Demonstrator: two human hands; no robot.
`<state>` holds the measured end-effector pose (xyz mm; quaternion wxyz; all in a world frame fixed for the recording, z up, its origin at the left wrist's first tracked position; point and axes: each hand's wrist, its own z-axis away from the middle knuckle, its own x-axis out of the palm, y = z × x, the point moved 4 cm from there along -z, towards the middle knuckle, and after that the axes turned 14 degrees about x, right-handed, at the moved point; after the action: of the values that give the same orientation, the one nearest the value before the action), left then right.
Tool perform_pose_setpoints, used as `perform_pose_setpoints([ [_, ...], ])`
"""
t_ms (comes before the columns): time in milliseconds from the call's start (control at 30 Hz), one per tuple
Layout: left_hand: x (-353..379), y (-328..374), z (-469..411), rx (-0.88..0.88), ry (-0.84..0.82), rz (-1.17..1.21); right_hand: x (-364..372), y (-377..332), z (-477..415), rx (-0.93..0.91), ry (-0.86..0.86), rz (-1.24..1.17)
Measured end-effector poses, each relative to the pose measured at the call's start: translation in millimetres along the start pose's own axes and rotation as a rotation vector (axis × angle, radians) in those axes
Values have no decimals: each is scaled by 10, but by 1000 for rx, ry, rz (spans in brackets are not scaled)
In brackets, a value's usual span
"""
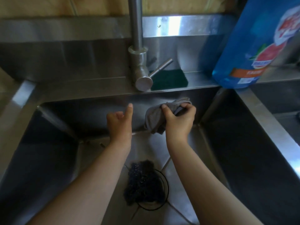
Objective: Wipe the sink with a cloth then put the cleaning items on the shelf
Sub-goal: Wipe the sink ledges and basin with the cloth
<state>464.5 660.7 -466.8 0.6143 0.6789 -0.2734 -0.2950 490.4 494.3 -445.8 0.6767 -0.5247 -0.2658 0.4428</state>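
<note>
The stainless steel sink (48, 143) fills the view. Inside it, the left hand (120, 122) holds nothing, most fingers curled in and one digit pointing at the back wall. A brushed steel tap (138, 62) stands on the ledge behind. A dark mesh scrubber (142, 184) lies over the drain. The crumpled grey cloth (154, 117) is against the sink's back wall, gripped by the curled fingers of the right hand (178, 119). A flat green scouring pad (168, 78) lies on the ledge, and a blue plastic detergent bottle (253, 46) stands further right.
</note>
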Motion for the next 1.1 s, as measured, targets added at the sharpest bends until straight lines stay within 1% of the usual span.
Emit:
perform_pose_setpoints([
  [100, 148, 23, 97, -88, 84, 44, -49, -76, -90, -28, -47, 2],
  [167, 240, 42, 128, -84, 125, 33, -50, -114, -130, -38, -85, -10],
  [333, 400, 86, 138, -47, 131, 2, 31, -173, -168, -53, -105, -11],
  [667, 496, -39, 47, -85, 178, -30, 195, -99, -230, -33, -50, -68],
  [800, 502, -61, 55, -66, 172, -39, 211, 67, -310, -9, -43, -35],
  [1000, 532, -133, 23, -37, 200, -3, 211, 453, -484, -3, -33, 100],
  [1100, 538, -185, 8, -34, 212, 21, 195, 674, -577, 52, -20, 165],
])
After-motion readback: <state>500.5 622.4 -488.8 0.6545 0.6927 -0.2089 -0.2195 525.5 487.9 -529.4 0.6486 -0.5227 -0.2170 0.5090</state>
